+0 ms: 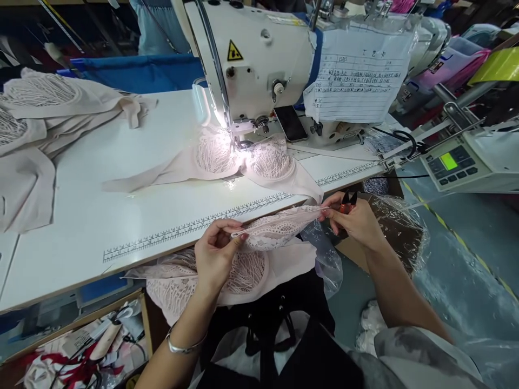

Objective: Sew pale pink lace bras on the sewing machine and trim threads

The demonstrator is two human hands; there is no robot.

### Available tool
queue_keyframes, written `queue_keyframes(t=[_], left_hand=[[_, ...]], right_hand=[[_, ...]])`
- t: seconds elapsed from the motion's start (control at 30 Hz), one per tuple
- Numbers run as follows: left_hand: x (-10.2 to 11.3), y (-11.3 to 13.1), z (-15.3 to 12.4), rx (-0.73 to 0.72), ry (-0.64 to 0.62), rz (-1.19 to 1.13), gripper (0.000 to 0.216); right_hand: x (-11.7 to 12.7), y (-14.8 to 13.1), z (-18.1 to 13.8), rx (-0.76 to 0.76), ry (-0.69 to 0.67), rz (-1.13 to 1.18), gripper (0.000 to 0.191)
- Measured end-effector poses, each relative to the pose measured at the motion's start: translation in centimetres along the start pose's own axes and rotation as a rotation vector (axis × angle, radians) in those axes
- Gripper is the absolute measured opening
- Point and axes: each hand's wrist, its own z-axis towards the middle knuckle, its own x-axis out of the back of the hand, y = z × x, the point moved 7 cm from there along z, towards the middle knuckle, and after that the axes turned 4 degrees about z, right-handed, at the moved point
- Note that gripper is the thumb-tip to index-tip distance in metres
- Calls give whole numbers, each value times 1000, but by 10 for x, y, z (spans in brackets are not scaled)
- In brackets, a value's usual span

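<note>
Between my two hands a pale pink lace bra point(275, 227) is stretched just off the table's front edge. My left hand point(217, 251) pinches its left end between thumb and fingers. The other end is pinched by my right hand point(348, 216), which also has small thread snips with dark blades and an orange-red part point(347, 204) tucked in the palm. Another pink bra point(270, 162) lies on the table with its middle under the lit needle of the sewing machine point(251, 59). More pink lace pieces point(247, 273) rest on my lap below my hands.
A pile of pink bras point(52, 108) lies at the table's left. Printed rulers point(194, 227) run along the front edge. A phone point(291, 123) lies by the machine, below a written sheet point(357, 70). A control box point(450, 162) stands at right. A scrap box point(93, 346) sits lower left.
</note>
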Motion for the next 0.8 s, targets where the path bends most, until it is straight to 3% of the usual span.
queue_keyframes(t=[0.17,0.8], left_hand=[[0,-2,4,45,-12,-49,23],[-3,8,8,92,8,1,22]], right_hand=[[3,-5,0,71,63,-11,37],[18,7,5,-5,70,-12,27]])
